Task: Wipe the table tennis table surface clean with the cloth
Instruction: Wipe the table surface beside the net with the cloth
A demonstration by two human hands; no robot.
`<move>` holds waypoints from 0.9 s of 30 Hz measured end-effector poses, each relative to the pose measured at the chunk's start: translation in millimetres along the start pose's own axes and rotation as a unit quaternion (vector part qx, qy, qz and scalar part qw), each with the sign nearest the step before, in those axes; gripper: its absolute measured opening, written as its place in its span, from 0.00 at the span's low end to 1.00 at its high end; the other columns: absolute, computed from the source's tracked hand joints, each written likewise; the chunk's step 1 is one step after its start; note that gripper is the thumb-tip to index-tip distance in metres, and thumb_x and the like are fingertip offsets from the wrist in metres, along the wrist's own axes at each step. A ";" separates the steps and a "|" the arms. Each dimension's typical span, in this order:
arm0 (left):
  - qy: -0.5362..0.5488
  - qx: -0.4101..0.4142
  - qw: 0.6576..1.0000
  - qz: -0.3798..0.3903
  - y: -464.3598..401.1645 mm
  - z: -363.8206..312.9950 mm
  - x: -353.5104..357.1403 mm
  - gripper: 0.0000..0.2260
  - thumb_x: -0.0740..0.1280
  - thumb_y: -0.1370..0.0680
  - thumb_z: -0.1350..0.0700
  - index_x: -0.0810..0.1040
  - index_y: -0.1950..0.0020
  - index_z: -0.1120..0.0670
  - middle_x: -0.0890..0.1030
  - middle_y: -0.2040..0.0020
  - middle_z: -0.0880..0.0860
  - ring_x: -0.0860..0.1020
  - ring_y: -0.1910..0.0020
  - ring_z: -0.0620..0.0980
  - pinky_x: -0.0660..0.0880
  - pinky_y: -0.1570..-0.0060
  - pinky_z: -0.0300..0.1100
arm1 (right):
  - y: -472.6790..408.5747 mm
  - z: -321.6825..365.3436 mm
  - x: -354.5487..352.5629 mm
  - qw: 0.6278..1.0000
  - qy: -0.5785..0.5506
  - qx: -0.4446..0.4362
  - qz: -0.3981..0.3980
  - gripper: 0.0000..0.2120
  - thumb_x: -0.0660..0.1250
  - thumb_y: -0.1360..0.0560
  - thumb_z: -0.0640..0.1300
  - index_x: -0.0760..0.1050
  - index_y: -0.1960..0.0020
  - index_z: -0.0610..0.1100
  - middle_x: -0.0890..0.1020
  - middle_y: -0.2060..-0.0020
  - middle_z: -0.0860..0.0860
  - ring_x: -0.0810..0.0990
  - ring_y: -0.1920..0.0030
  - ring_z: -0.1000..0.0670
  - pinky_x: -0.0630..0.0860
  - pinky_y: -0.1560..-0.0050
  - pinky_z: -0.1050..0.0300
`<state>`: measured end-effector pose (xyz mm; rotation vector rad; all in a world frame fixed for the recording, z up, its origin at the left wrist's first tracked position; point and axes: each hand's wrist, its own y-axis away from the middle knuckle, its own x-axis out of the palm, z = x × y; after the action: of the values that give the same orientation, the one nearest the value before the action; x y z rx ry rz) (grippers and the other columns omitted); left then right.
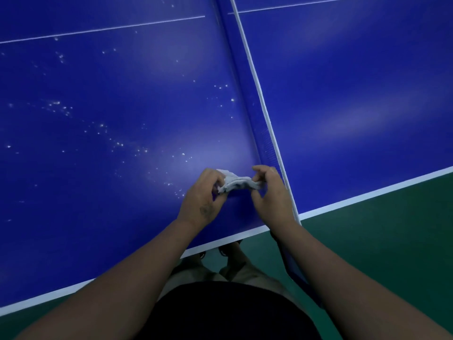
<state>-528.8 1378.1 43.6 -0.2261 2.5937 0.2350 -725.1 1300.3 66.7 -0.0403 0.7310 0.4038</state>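
While the person is standing at the near edge of the blue table point(103, 148), 2 hands are working 1 small white cloth point(236, 183) between them, just above the surface and close beside the net point(263, 133). The left hand point(204, 198) is gripping the left end of the cloth, its fingers curling around the bunched fabric. The right hand point(270, 190) is pinching the right end between thumb and fingertips, its remaining fingers bending inward. The cloth is bunching and sagging slightly between the 2 grips; whether it is touching the table cannot be told. The net, blue with a white top band, is running from the far side toward the near edge, dividing the surface into 2 halves. White specks point(58, 107) are lying scattered over the left half, thickest to the left of the hands, and some are sitting just beside the left hand. A white line point(367, 195) is bordering the near edge of the table, and a thinner white line is crossing the far part of both halves. A green floor point(392, 253) is showing below the right half, and the person's beige trousers point(196, 271) and dark top are showing at the bottom of the view.
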 end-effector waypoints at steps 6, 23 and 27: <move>-0.136 0.053 0.988 0.058 24.5 32.1 31.1 0.11 0.72 0.24 0.64 0.73 0.47 0.54 0.74 0.39 0.51 0.77 0.55 0.55 0.78 0.65 0.57 | 28.9 -41.0 24.3 0.978 0.181 -0.104 -0.023 0.23 0.73 0.34 0.25 0.80 0.43 0.42 0.79 0.56 0.48 0.75 0.53 0.47 0.67 0.44 0.54; -0.255 0.146 0.952 0.079 29.7 24.5 109.8 0.24 0.65 0.15 0.50 0.71 0.23 0.61 0.64 0.17 0.62 0.60 0.16 0.59 0.60 0.18 0.57 | 73.6 -92.6 43.0 0.994 0.103 0.035 -0.005 0.16 0.63 0.16 0.43 0.76 0.30 0.42 0.74 0.25 0.49 0.72 0.27 0.49 0.64 0.23 0.59; -0.362 0.125 0.908 0.172 5.5 32.8 128.9 0.29 0.48 0.11 0.47 0.50 0.14 0.61 0.45 0.13 0.60 0.41 0.14 0.57 0.49 0.16 0.59 | 63.9 -85.3 45.7 0.995 0.094 0.044 0.000 0.21 0.59 0.14 0.47 0.71 0.22 0.44 0.68 0.20 0.52 0.62 0.22 0.61 0.54 0.21 0.68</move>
<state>-623.6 1375.5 -49.8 0.3572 1.8708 0.0798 -772.9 1360.1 -20.5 0.0055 0.9341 0.3701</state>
